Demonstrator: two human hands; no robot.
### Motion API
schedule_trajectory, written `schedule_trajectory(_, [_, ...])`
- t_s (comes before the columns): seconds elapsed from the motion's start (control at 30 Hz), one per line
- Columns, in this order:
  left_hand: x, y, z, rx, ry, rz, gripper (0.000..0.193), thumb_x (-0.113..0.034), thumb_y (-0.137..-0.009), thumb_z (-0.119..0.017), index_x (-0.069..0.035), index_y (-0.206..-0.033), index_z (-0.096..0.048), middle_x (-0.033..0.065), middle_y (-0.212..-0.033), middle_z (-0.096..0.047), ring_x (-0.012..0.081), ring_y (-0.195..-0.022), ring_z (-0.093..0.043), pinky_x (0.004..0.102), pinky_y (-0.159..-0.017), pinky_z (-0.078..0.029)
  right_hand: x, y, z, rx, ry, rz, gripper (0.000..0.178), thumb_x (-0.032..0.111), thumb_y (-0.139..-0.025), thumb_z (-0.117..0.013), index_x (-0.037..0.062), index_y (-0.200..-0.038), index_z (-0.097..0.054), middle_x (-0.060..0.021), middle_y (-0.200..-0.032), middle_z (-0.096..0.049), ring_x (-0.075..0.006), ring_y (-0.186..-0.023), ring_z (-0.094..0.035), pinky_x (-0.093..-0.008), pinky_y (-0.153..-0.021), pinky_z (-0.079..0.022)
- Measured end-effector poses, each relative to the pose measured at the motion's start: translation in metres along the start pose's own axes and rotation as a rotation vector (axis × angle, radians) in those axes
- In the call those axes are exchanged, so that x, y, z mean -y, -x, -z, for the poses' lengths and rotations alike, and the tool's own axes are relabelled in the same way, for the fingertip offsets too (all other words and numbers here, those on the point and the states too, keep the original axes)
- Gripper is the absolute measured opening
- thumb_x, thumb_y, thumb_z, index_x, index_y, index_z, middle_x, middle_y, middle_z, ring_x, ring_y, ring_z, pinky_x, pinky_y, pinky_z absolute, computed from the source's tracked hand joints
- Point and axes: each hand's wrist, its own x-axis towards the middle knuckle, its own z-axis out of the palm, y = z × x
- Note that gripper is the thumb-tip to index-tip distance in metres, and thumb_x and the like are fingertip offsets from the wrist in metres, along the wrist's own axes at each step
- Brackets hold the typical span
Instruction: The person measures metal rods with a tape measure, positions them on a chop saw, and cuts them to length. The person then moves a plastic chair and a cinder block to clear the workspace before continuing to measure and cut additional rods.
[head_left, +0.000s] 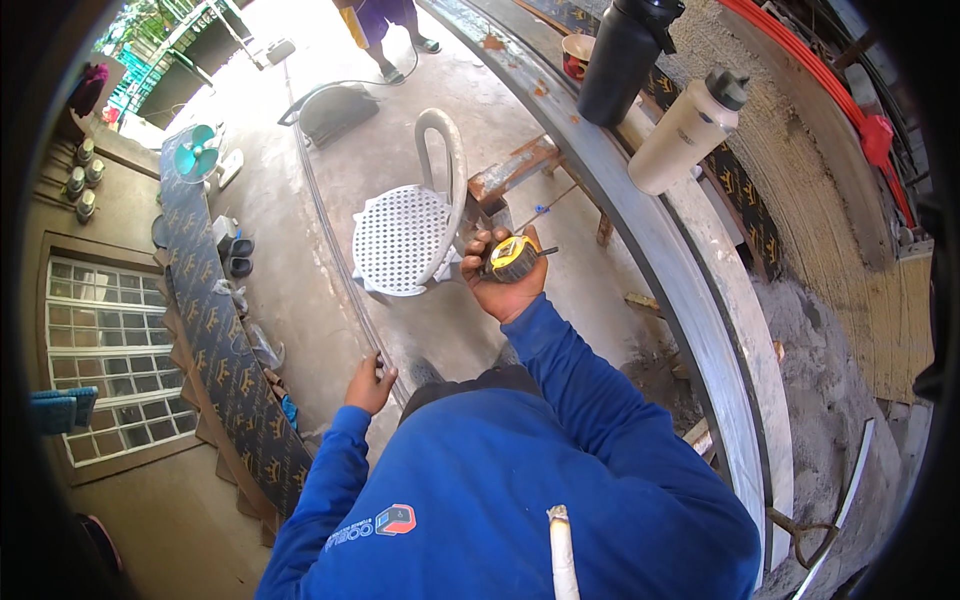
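My right hand (503, 285) is wrapped round a yellow and black tape measure (513, 258), held palm up in front of my body. Low on the left, the fingers of my left hand (370, 387) close round long thin metal bars (335, 250). These bars run away from me across the concrete floor toward the far end. A white plastic chair (402, 240) with a perforated round seat stands just beyond my hands. The tape measure is nearest to its curved backrest.
On the right, a long metal-edged bench (680, 290) carries a black bottle (625, 60) and a beige bottle (688, 130). A cut-off saw (340, 110) sits on the floor ahead, near another person's legs (385, 40). Patterned boards (215, 300) and a teal fan (196, 150) line the left.
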Motion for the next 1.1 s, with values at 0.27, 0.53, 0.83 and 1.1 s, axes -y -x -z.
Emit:
schedule_trajectory(0.27, [0.144, 0.049, -0.033, 0.021, -0.018, 0.318, 0.061, -0.040, -0.096, -0.065, 0.004, -0.136, -0.054, 0.0270, -0.118, -0.068, 0.0377, -0.107, -0.067, 0.0436, -0.095, -0.051, 0.045, 0.037, 0.036, -0.387, 0.420, -0.057, 0.046, 0.055, -0.099, -0.045, 0.0143, -0.098, -0.066, -0.0073, -0.085, -0.068, -0.0286, -0.078, -0.066, -0.0468, -0.067, -0.052])
schedule_trajectory(0.53, [0.225, 0.083, -0.028, 0.171, -0.176, 0.428, 0.064, -0.051, -0.095, -0.063, 0.002, -0.130, -0.061, 0.0292, -0.124, -0.066, 0.0409, -0.116, -0.064, 0.0460, -0.100, -0.049, 0.162, 0.129, -0.002, -0.374, 0.917, 0.664, 0.018, 0.025, -0.103, -0.053, 0.0100, -0.111, -0.061, -0.0098, -0.101, -0.069, -0.0265, -0.090, -0.071, -0.0460, -0.072, -0.060])
schedule_trajectory(0.83, [0.105, -0.034, -0.013, -0.009, -0.083, 0.089, 0.063, -0.050, -0.097, -0.059, -0.001, -0.136, -0.057, 0.0284, -0.121, -0.068, 0.0401, -0.114, -0.066, 0.0446, -0.099, -0.051, 0.314, 0.123, -0.035, -0.895, 2.377, 1.656, 0.036, 0.014, -0.084, -0.077, -0.0037, -0.107, -0.055, -0.0288, -0.125, -0.051, -0.0453, -0.115, -0.052, -0.0495, -0.102, -0.044])
schedule_trajectory(1.1, [0.044, 0.002, -0.002, -0.064, 0.090, 0.033, 0.060, -0.041, -0.097, -0.063, 0.003, -0.137, -0.056, 0.0245, -0.118, -0.067, 0.0361, -0.105, -0.067, 0.0422, -0.094, -0.053, 0.310, 0.131, -0.023, -1.078, 2.670, 1.540, 0.043, 0.023, -0.090, -0.073, -0.0042, -0.120, -0.058, -0.0301, -0.131, -0.053, -0.0474, -0.122, -0.051, -0.0523, -0.104, -0.044])
